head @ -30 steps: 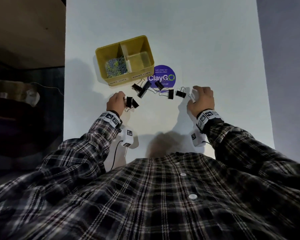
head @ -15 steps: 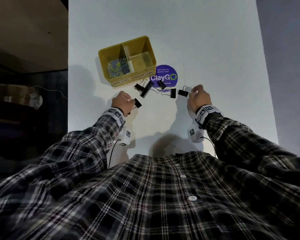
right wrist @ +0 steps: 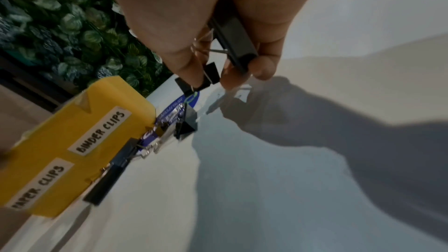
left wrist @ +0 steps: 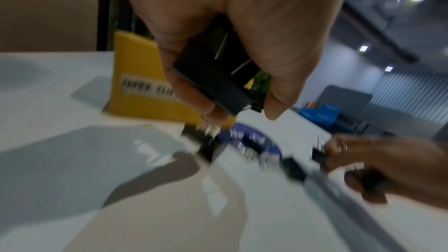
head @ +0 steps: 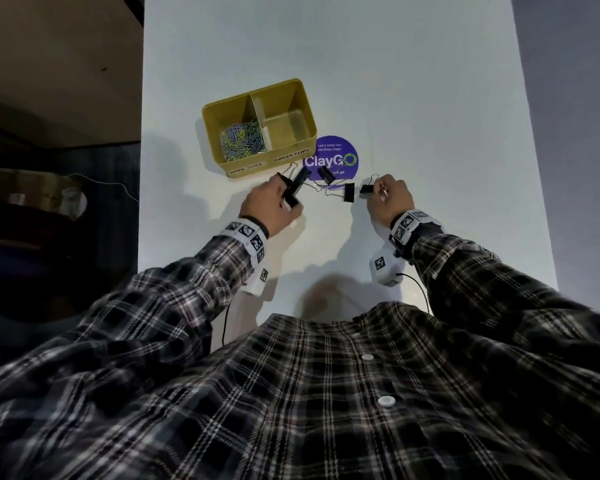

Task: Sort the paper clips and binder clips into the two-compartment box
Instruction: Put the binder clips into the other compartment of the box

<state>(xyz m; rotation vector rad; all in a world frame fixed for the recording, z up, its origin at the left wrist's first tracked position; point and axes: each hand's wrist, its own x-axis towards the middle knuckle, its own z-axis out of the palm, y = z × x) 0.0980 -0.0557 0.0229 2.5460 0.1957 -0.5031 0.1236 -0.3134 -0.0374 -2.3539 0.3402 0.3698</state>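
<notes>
The yellow two-compartment box (head: 222, 110) stands on the white table. Its left half, labelled paper clips, holds coloured paper clips (head: 243, 140); the right half, labelled binder clips, shows only its bare floor. My left hand (head: 271, 202) grips black binder clips (left wrist: 215, 72) just in front of the box. My right hand (head: 390, 199) holds one black binder clip (right wrist: 232, 43) against the palm and pinches a smaller one (right wrist: 208, 78) at its fingertips. Three more binder clips (head: 300, 178) (head: 325, 174) (head: 349, 192) lie between my hands.
A round purple ClayGo sticker (head: 331, 157) is stuck to the table right of the box's front. The table's left edge (head: 141, 202) drops to a dark area. Bare white table stretches behind the box and to the right.
My left hand has picked up the two clips that lay beside it and moved forward towards the box. My right hand has slid forward-left and taken hold of the rightmost clip.
</notes>
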